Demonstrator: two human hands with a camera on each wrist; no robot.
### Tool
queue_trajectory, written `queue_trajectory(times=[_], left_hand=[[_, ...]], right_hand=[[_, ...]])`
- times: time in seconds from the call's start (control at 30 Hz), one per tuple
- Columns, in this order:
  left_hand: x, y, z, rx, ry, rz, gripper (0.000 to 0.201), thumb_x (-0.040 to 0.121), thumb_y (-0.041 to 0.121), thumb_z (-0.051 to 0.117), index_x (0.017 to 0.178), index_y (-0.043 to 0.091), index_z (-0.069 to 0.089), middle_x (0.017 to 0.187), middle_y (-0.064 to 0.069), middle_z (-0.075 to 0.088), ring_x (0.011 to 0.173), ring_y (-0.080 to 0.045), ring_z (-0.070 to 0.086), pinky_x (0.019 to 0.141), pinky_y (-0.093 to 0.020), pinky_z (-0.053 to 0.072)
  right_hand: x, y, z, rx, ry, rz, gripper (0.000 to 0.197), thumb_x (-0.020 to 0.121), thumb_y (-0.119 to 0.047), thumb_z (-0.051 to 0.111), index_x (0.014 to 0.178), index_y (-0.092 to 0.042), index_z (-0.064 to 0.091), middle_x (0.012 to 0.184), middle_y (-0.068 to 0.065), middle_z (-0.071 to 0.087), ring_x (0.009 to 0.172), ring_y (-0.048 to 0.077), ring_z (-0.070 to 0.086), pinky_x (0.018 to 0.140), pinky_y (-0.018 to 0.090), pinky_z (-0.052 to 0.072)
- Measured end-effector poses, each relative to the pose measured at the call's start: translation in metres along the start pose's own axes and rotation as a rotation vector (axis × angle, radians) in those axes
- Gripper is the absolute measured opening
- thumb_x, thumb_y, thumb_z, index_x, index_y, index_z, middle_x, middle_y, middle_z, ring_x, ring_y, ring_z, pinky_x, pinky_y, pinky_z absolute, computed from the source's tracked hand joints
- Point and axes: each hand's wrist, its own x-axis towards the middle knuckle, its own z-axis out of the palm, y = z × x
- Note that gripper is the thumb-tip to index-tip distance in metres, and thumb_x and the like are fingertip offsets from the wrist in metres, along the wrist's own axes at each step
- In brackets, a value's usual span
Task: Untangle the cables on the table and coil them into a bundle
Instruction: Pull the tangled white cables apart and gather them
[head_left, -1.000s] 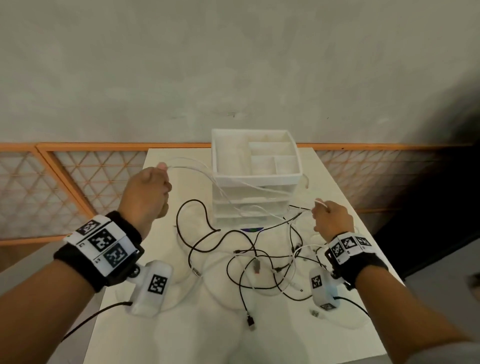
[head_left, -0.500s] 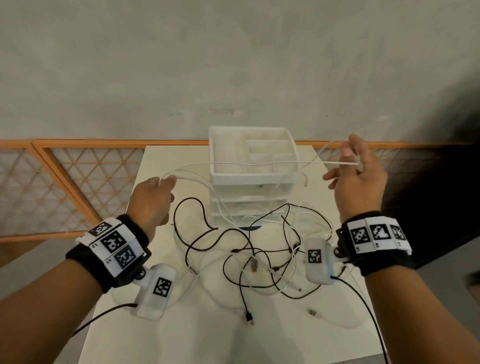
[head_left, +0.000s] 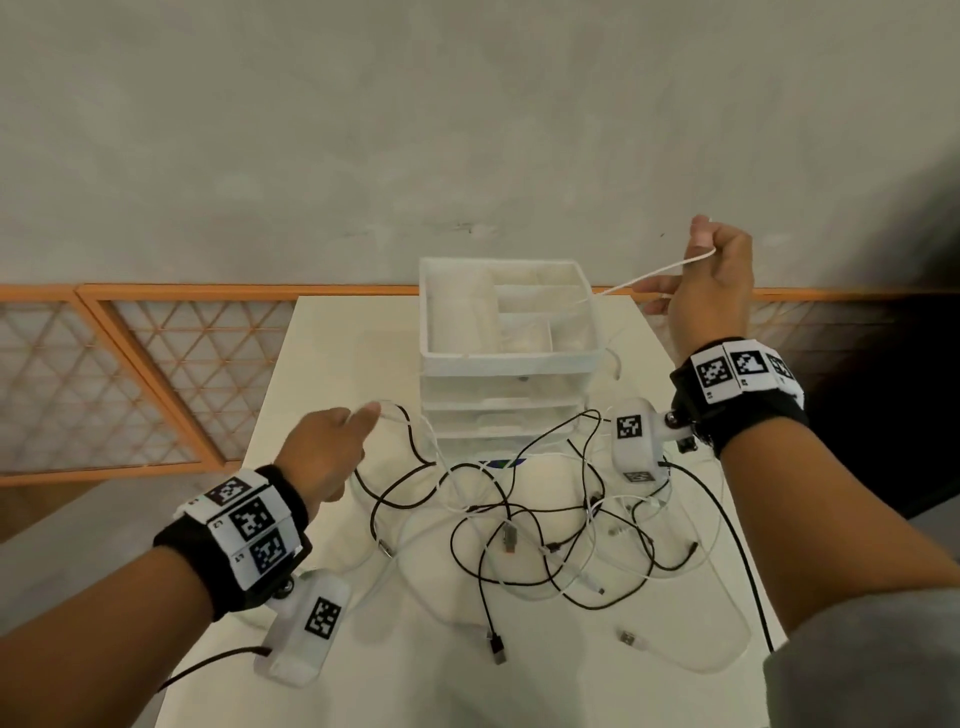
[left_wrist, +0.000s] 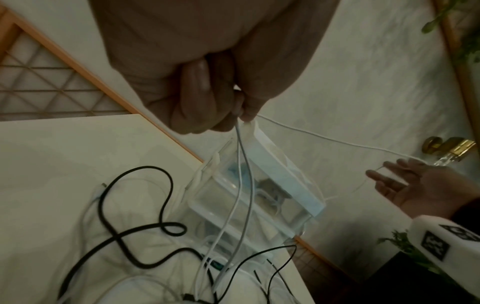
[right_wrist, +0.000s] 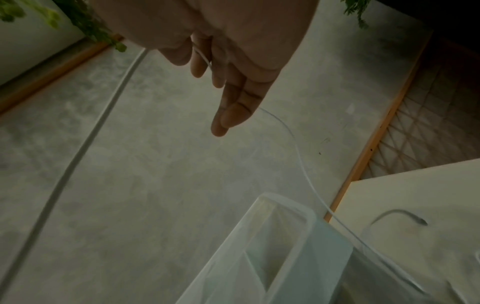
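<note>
Our right hand (head_left: 714, 291) is raised at the far right, thumb and fingers pinching a thin white cable (head_left: 644, 275); the wrist view shows the strand running through the curled fingers (right_wrist: 221, 67). Our left hand (head_left: 324, 452) sits lower at the near left, fingers closed on the same white cable, two strands hanging from the grip (left_wrist: 240, 115) down into the pile. Between the hands the cable runs over the top tray of the white drawer organizer (head_left: 506, 358), and appears to rest across its rim.

Risks as we judge them:
- Pulling further could drag the cable against the tray rim and tip or slide the organizer, which looks light.
- The hanging strands go down into the tangle (head_left: 545, 525); more tension may tighten knots instead of freeing them.
- Loose plugs could snag on black loops and drag the whole pile toward the table (head_left: 332, 338) edge.
- The right-hand pinch is light; the thin strand could slip out.

Count:
- hands: two, both holding
- organizer: one, with a compartment tray on top and drawers below
- black cables: at least two, exact number unclear in the tangle
- white cables: at least three, hard to separate against the white table
- visible plug ends: roughly six, some too small to confirm

Nothing is coiled yet; the pile lies at centre, near side of the organizer.
</note>
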Motion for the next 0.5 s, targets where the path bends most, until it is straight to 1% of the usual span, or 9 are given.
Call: queue_trajectory(times=[0.1, 0.13, 0.17, 0.23, 0.3, 0.37, 0.4, 0.47, 0.5], left_hand=[[0.000, -0.004, 0.003, 0.089, 0.018, -0.021, 0.043, 0.099, 0.045, 0.050, 0.076, 0.009, 0.046, 0.068, -0.008, 0.043, 0.049, -0.017, 0.025, 0.043, -0.021, 0.019], [0.001, -0.004, 0.002, 0.101, 0.043, -0.022, 0.044, 0.099, 0.045, 0.049, 0.076, 0.008, 0.046, 0.070, -0.009, 0.045, 0.049, -0.017, 0.026, 0.044, -0.021, 0.021], [0.003, -0.005, 0.002, 0.096, 0.065, -0.024, 0.044, 0.100, 0.045, 0.048, 0.076, 0.008, 0.046, 0.071, -0.010, 0.045, 0.050, -0.018, 0.027, 0.045, -0.022, 0.021], [0.005, -0.005, 0.001, 0.058, 0.076, -0.021, 0.044, 0.100, 0.044, 0.048, 0.073, 0.009, 0.042, 0.072, -0.011, 0.042, 0.052, -0.018, 0.025, 0.047, -0.023, 0.021], [0.004, -0.003, 0.002, 0.043, 0.036, 0.005, 0.044, 0.100, 0.043, 0.048, 0.071, 0.012, 0.038, 0.068, -0.008, 0.039, 0.052, -0.017, 0.022, 0.047, -0.023, 0.019], [-0.001, 0.003, 0.004, 0.037, -0.016, 0.067, 0.045, 0.101, 0.041, 0.049, 0.068, 0.013, 0.036, 0.060, -0.003, 0.036, 0.049, -0.016, 0.021, 0.044, -0.021, 0.020], [-0.004, 0.006, 0.005, 0.043, -0.035, 0.112, 0.046, 0.101, 0.040, 0.049, 0.066, 0.013, 0.037, 0.058, 0.000, 0.036, 0.046, -0.015, 0.021, 0.042, -0.020, 0.020], [-0.009, 0.015, 0.003, 0.058, -0.059, 0.209, 0.046, 0.101, 0.040, 0.049, 0.065, 0.012, 0.039, 0.056, 0.003, 0.036, 0.044, -0.013, 0.023, 0.041, -0.020, 0.023], [-0.012, 0.020, 0.003, 0.061, -0.072, 0.253, 0.047, 0.100, 0.041, 0.050, 0.064, 0.013, 0.040, 0.056, 0.004, 0.038, 0.044, -0.012, 0.024, 0.041, -0.021, 0.024]], right_hand=[[0.008, 0.005, -0.009, -0.062, 0.026, -0.119, 0.018, 0.100, -0.038, 0.044, 0.112, -0.027, 0.050, 0.135, -0.019, 0.054, 0.059, 0.020, 0.068, 0.053, 0.028, 0.054], [0.010, 0.011, -0.012, -0.129, 0.023, -0.110, 0.014, 0.100, -0.037, 0.045, 0.111, -0.030, 0.050, 0.135, -0.019, 0.054, 0.058, 0.017, 0.068, 0.057, 0.028, 0.056], [0.011, 0.021, -0.016, -0.223, -0.002, -0.061, 0.010, 0.100, -0.036, 0.046, 0.109, -0.032, 0.050, 0.135, -0.013, 0.057, 0.057, 0.013, 0.069, 0.061, 0.031, 0.057], [0.010, 0.041, -0.021, -0.420, -0.151, 0.118, 0.006, 0.101, -0.028, 0.047, 0.105, -0.032, 0.049, 0.133, 0.000, 0.059, 0.060, 0.011, 0.071, 0.060, 0.036, 0.058], [0.006, 0.060, -0.025, -0.512, -0.336, 0.290, 0.020, 0.100, -0.016, 0.048, 0.116, -0.029, 0.050, 0.139, 0.003, 0.054, 0.068, 0.016, 0.072, 0.057, 0.035, 0.057], [-0.005, 0.069, -0.031, -0.651, -0.507, 0.403, 0.056, 0.092, 0.000, 0.049, 0.138, -0.032, 0.043, 0.145, -0.002, 0.048, 0.083, 0.022, 0.072, 0.062, 0.036, 0.058], [-0.012, 0.069, -0.034, -0.750, -0.573, 0.432, 0.069, 0.087, 0.002, 0.050, 0.144, -0.036, 0.038, 0.143, -0.004, 0.049, 0.093, 0.025, 0.070, 0.066, 0.036, 0.058], [-0.028, 0.059, -0.035, -0.884, -0.551, 0.347, 0.070, 0.083, -0.007, 0.058, 0.145, -0.035, 0.041, 0.129, -0.003, 0.058, 0.107, 0.027, 0.064, 0.083, 0.036, 0.054], [-0.038, 0.049, -0.031, -0.834, -0.497, 0.266, 0.066, 0.082, -0.012, 0.064, 0.142, -0.033, 0.046, 0.117, 0.001, 0.063, 0.107, 0.026, 0.063, 0.089, 0.036, 0.051]])
